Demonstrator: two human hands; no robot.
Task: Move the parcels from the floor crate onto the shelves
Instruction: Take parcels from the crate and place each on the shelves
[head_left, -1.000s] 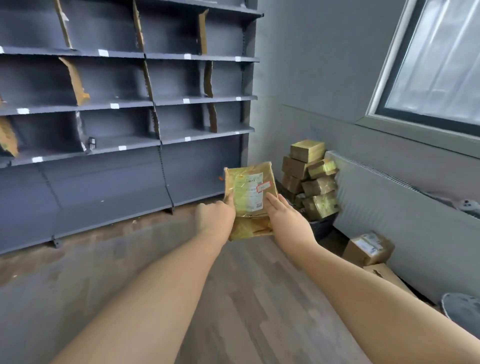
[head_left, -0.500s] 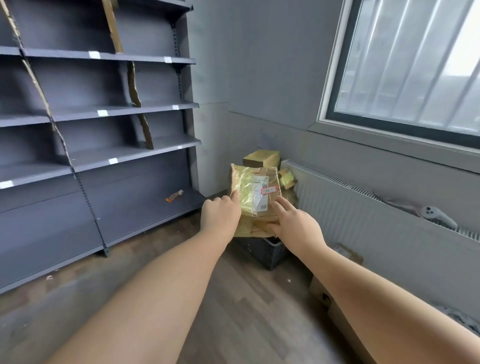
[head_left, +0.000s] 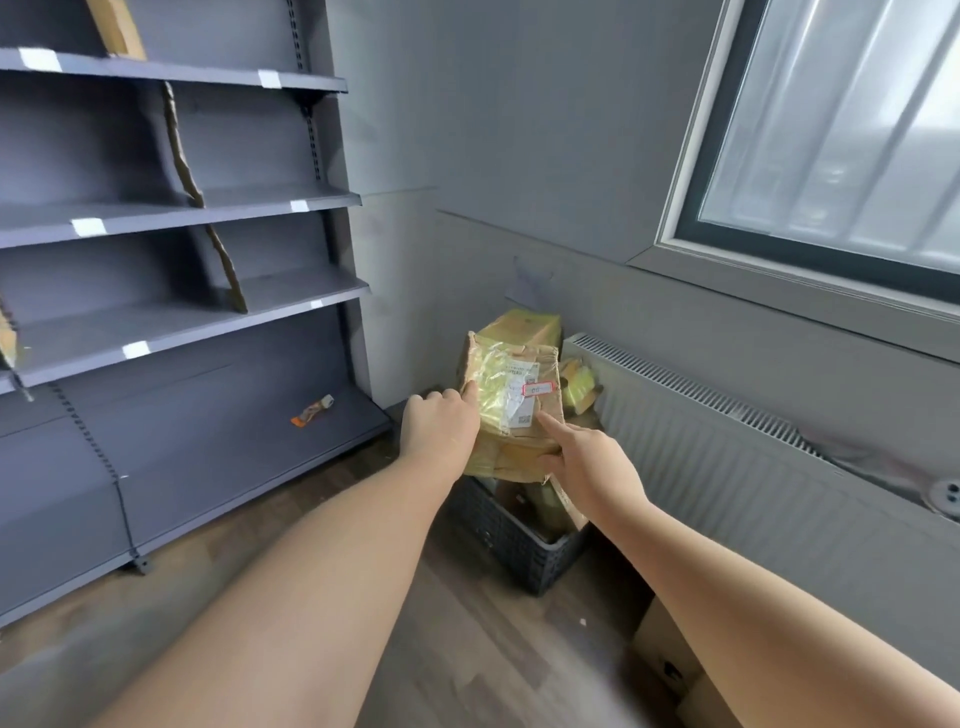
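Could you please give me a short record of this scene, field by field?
Held item: parcel, taped, white label facing the camera
Left hand: grips the parcel's left edge
Right hand: grips its lower right side, index finger on its face
Position: over the crate, not yet on the shelves
Crate: dark, on the floor, more parcels inside
Bottom shelf: small orange item

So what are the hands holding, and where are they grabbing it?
A taped cardboard parcel. The left hand grips its left edge; the right hand holds its lower right side, forefinger stretched across the front.
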